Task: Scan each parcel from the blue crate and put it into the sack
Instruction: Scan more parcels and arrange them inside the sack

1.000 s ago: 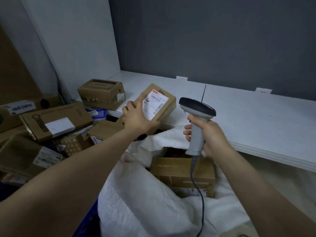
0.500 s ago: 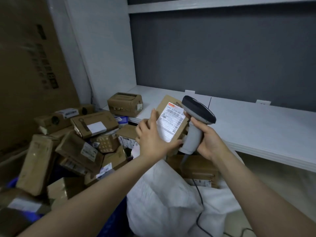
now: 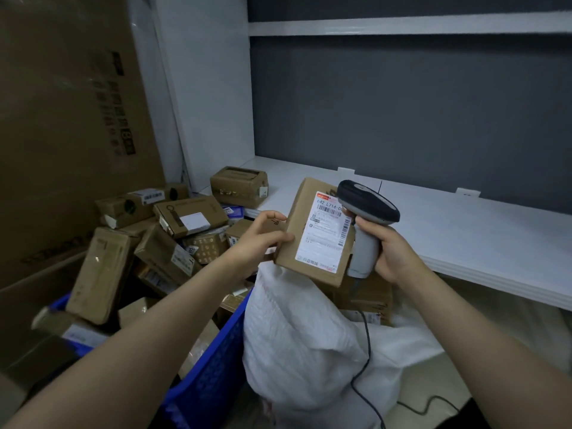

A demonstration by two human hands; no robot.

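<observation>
Head view shows scanning underway: left hand (image 3: pixel 260 239) grips the parcel (image 3: pixel 312 239), right hand (image 3: pixel 387 246) grips the scanner (image 3: pixel 366 224) against its label, sack (image 3: pixel 297 345) directly below awaiting the drop.

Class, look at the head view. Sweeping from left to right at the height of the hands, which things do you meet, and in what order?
Large brown carton → blue crate of parcels → left hand → held parcel → scanner → right hand → white shelf.
</observation>
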